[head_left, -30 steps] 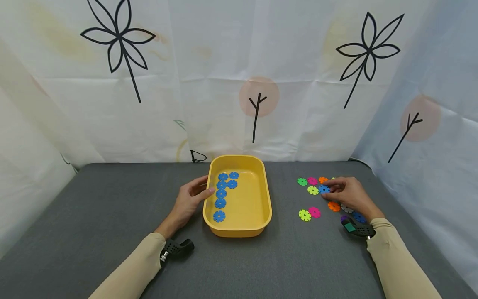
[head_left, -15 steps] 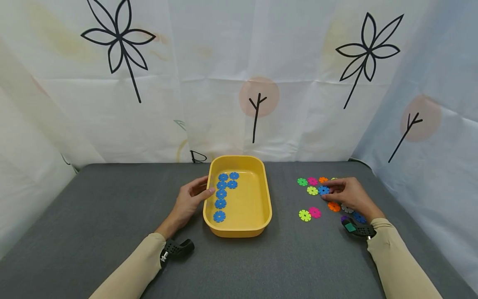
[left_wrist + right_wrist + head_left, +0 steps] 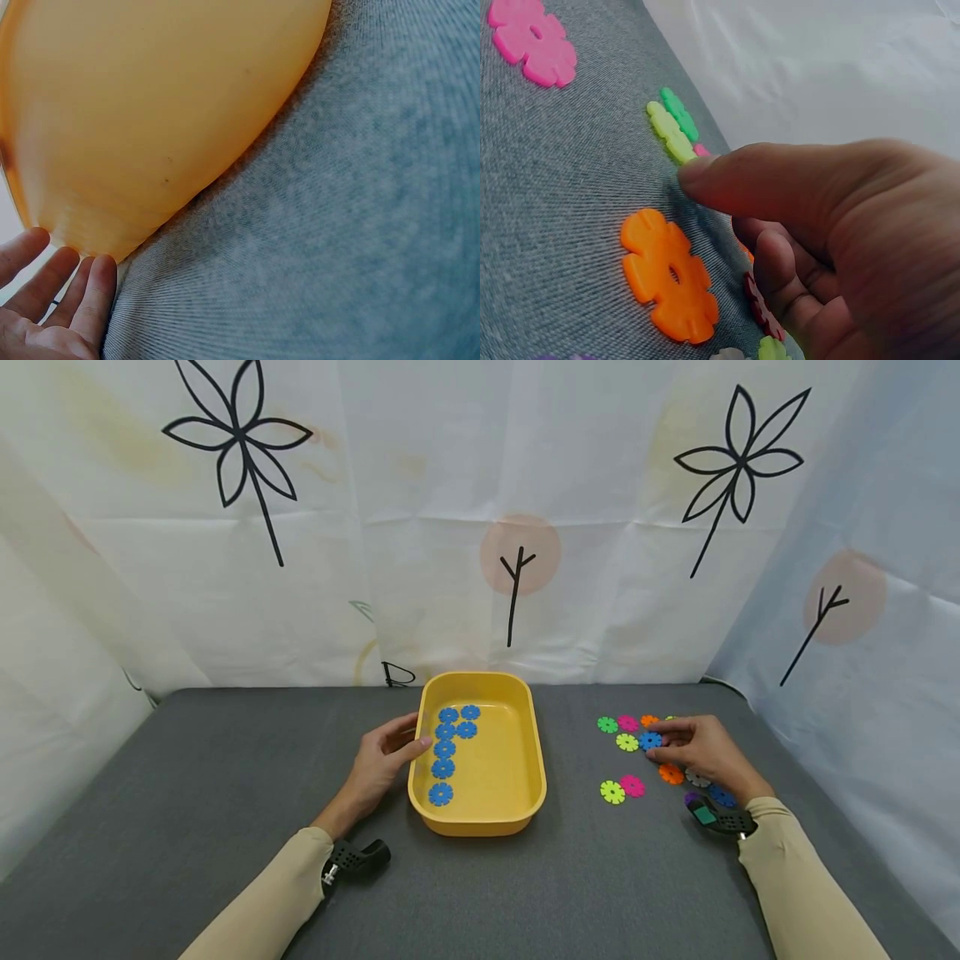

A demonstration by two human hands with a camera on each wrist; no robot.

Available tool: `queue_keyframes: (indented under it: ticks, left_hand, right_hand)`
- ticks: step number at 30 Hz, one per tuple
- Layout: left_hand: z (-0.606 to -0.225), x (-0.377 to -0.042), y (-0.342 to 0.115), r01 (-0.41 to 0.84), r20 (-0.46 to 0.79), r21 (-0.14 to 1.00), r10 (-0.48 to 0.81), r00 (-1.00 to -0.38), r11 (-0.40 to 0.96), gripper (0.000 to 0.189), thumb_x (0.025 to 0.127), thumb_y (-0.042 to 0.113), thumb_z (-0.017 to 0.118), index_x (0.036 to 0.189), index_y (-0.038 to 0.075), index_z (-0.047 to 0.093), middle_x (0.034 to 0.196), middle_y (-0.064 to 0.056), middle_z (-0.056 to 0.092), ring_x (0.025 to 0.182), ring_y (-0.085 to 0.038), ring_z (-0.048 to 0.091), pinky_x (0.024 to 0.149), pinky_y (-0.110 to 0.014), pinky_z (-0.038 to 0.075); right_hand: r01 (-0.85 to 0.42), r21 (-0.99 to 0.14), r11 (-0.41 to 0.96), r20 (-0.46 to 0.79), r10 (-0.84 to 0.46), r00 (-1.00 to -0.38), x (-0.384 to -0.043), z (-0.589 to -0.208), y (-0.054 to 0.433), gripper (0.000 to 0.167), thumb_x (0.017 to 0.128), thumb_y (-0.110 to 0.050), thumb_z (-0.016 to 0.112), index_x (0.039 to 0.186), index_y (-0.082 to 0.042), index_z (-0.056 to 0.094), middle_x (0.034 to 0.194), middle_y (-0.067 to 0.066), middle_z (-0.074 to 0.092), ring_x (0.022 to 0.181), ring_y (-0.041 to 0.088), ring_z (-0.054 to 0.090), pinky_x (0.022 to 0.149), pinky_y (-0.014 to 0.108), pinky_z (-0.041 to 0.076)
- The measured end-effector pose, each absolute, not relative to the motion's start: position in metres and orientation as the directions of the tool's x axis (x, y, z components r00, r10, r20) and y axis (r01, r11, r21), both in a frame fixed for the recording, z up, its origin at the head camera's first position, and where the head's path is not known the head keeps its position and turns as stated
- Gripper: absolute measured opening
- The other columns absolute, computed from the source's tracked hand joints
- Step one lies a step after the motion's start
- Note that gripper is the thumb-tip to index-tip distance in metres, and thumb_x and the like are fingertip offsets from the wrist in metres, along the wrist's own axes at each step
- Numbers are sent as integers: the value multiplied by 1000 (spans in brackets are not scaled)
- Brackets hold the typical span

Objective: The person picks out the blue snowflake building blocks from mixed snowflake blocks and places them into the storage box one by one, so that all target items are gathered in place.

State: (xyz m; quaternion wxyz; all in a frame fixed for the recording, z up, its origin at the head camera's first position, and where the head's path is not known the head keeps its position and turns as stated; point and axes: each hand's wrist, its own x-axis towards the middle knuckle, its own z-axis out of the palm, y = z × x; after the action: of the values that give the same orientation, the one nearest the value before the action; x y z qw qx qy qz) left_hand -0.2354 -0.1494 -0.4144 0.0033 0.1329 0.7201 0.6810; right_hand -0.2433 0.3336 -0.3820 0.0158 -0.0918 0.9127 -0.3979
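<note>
My left hand (image 3: 378,766) holds the left rim of a yellow plastic tray (image 3: 480,827), thumb over the rim. In the left wrist view its fingers touch the tray's outer wall (image 3: 165,112). Several blue flower-shaped interlocking discs (image 3: 442,768) lie in the tray, along its left side. On the right, my right hand (image 3: 705,750) pinches a blue interlocking disc (image 3: 650,741) between thumb and fingers, close to the table. That disc is hidden behind the thumb (image 3: 727,176) in the right wrist view.
Around the right hand lie loose discs: green (image 3: 607,724), pink (image 3: 632,787), yellow (image 3: 612,792), orange (image 3: 671,774), white (image 3: 697,778) and blue (image 3: 722,796). Some are partly covered by the hand and wrist camera. A printed white cloth (image 3: 435,593) hangs behind the grey table (image 3: 562,893).
</note>
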Motion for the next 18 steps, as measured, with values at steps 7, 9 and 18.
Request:
queue_keyframes:
  ticks: [7, 9, 18]
  left_hand:
    - [-414, -235, -149, 183, 173, 983, 193, -966, 35, 56, 97, 12, 68, 148, -1, 48, 145, -24, 52, 134, -37, 51, 95, -21, 51]
    - [-414, -235, -149, 183, 173, 983, 193, -966, 35, 57, 97, 12, 68, 148, -2, 48, 145, -24, 51, 134, -37, 51, 95, -21, 51]
    - [-414, -235, -150, 180, 168, 983, 196, -966, 43, 57, 98, 13, 69, 149, 0, 48, 145, -23, 52, 133, -36, 51, 96, -23, 51]
  right_hand:
    - [-139, -751, 646, 57, -146, -988, -242, -381, 335, 53, 88, -20, 82, 130, 6, 65, 95, 12, 69, 78, 16, 63, 64, 28, 55]
    - [-145, -761, 632, 71, -142, -987, -242, -381, 334, 52, 88, -20, 82, 130, 6, 65, 96, 13, 70, 79, 16, 63, 65, 28, 55]
    - [-182, -806, 563, 108, -162, -981, -240, -373, 329, 49, 88, -20, 83, 128, 4, 68, 108, 13, 73, 83, 15, 62, 68, 30, 57]
